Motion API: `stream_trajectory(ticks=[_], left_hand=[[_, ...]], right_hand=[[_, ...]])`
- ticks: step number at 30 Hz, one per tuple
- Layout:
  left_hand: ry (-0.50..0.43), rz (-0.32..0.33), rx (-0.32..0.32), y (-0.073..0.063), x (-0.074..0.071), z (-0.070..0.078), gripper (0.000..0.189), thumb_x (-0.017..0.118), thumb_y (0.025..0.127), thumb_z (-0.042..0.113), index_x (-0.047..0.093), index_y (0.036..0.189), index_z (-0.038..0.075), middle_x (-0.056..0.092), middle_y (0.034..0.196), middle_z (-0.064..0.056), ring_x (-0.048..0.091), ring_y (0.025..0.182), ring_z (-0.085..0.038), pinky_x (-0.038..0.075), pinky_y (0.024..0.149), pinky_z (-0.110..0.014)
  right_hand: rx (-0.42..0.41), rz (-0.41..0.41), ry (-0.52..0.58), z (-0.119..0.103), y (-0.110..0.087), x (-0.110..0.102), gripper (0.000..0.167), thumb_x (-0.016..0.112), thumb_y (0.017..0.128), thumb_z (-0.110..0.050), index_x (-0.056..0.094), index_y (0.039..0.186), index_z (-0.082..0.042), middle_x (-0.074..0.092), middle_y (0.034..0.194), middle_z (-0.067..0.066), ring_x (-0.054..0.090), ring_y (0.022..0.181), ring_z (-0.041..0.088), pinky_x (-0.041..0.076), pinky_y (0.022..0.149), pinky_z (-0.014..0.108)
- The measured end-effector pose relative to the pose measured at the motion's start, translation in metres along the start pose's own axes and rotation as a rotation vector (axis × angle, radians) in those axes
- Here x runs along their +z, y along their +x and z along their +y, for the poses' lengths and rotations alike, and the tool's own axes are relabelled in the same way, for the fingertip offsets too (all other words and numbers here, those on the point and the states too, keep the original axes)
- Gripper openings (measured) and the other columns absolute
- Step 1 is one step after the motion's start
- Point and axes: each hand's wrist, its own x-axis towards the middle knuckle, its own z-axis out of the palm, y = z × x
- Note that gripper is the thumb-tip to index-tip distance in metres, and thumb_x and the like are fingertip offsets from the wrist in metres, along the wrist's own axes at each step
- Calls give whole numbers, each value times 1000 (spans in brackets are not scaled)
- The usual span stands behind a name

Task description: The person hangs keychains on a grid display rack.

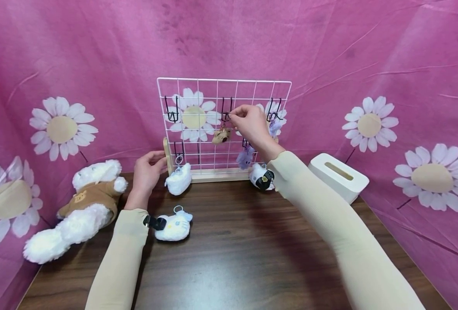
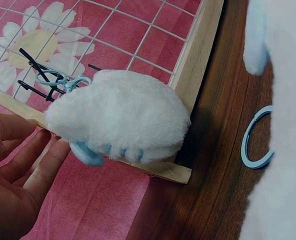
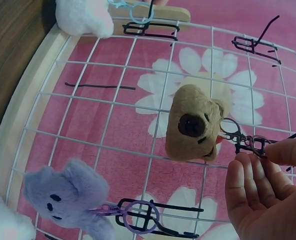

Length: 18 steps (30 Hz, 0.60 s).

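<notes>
My right hand [image 1: 250,122] pinches the metal ring of a brown plush keychain [image 3: 193,122] at the upper middle hook [image 1: 226,115] of a white wire grid rack [image 1: 207,148]. The brown plush hangs below the fingertips, its dark nose showing in the right wrist view. At the rack's left side, my left hand [image 1: 146,170] grips the wooden stand [image 1: 168,156] between thumb and fingers. Close beside those fingers, a white plush keychain [image 2: 120,115] hangs by its blue ring from the lower left hook.
Another white plush keychain [image 1: 172,227] lies on the table by my left wrist. Purple plush keychains [image 1: 246,158] and a white one [image 1: 257,174] are on the rack's right side. A white plush toy [image 1: 93,198] lies at left; a white tissue box [image 1: 339,177] stands at right.
</notes>
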Motion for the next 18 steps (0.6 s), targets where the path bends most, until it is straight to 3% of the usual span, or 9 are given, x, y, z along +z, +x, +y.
stream_trajectory(ticks=[11, 18], left_hand=[[10, 2, -12, 0, 0, 0, 37, 69, 111, 9, 70, 146, -5, 70, 139, -33, 77, 86, -1, 71, 88, -19], [6, 0, -12, -1, 0, 1, 37, 69, 112, 9, 70, 146, -5, 70, 139, -33, 77, 87, -2, 71, 89, -20]], right_hand=[[18, -15, 29, 1, -1, -1, 18, 71, 106, -16, 82, 118, -8, 78, 97, 6, 79, 103, 38, 60, 62, 17], [13, -8, 21, 5, -4, -2, 20, 76, 106, -21, 82, 119, -8, 78, 98, 5, 80, 105, 37, 65, 75, 24]])
